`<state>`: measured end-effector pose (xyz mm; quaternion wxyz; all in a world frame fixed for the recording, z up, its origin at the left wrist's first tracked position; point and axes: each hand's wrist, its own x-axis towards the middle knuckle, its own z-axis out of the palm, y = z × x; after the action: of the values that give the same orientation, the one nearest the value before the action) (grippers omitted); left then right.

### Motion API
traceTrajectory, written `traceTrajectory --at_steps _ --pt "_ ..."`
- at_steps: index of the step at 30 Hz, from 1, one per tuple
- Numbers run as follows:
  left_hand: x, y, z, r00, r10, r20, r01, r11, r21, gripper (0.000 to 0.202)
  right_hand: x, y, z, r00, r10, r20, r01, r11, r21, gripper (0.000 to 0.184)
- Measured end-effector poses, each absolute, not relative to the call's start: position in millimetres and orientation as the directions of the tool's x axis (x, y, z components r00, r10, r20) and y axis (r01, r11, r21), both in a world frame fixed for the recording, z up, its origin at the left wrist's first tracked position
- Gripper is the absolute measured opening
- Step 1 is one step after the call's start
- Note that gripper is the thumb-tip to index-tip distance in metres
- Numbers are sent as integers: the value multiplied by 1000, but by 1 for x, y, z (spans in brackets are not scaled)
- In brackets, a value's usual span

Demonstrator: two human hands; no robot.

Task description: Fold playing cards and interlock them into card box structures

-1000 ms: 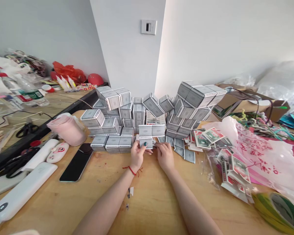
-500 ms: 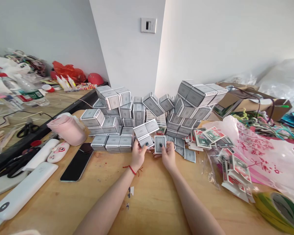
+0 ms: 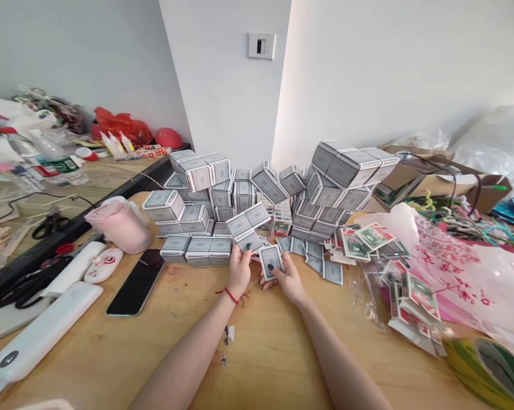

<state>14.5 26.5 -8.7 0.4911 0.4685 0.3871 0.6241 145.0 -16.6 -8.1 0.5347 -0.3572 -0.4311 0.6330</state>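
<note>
My left hand [image 3: 240,272] is closed on a group of joined playing cards [image 3: 247,225], patterned backs up, its thumb pressed on the near card. My right hand [image 3: 288,278] pinches a single playing card [image 3: 271,263], back up and tilted, its corner close to the left hand's cards. Whether the two touch I cannot tell. Behind both hands rise block-like stacks of playing cards, one on the left [image 3: 199,247] and a taller one on the right [image 3: 342,165]. Several loose folded cards [image 3: 314,259] lie just right of my right hand.
Left on the table are a black phone [image 3: 135,283], a white power strip [image 3: 43,330] and a pink rolled cloth [image 3: 119,226]. Opened card boxes [image 3: 415,302], a pink-white plastic bag [image 3: 457,267] and a yellow-green tape roll [image 3: 488,364] lie on the right.
My right hand has moved left and slightly toward me, tilting its card. The cards in my left hand have shifted a little left and turned slightly.
</note>
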Motion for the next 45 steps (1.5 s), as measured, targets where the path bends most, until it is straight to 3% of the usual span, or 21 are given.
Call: traceTrajectory --at_steps 8,17,26,33,37,40,45 --pt "17 26 -8 -58 990 126 -360 -139 923 29 143 -16 -13 -182 983 18 -291 -36 -956 29" --pt "16 22 -2 -32 973 228 -197 -230 953 20 142 -15 -13 -237 971 28 -225 -27 -974 30" --pt "18 17 5 86 978 190 -234 -165 958 28 139 -18 -12 -240 970 47 -89 26 -996 22" --pt "21 11 -3 279 960 25 -262 51 964 25 140 -16 -8 -190 980 52 -153 23 -988 28" --pt "20 13 4 352 935 30 -427 132 894 29 143 -14 -5 -236 971 44 -209 -7 -978 29" --pt "14 16 16 391 920 28 -593 228 773 42 147 -15 -4 -319 948 9 -231 -69 -971 30" --pt "6 21 25 343 939 -9 -730 273 627 51 150 -19 -3 -535 837 -115 -247 -285 -926 36"
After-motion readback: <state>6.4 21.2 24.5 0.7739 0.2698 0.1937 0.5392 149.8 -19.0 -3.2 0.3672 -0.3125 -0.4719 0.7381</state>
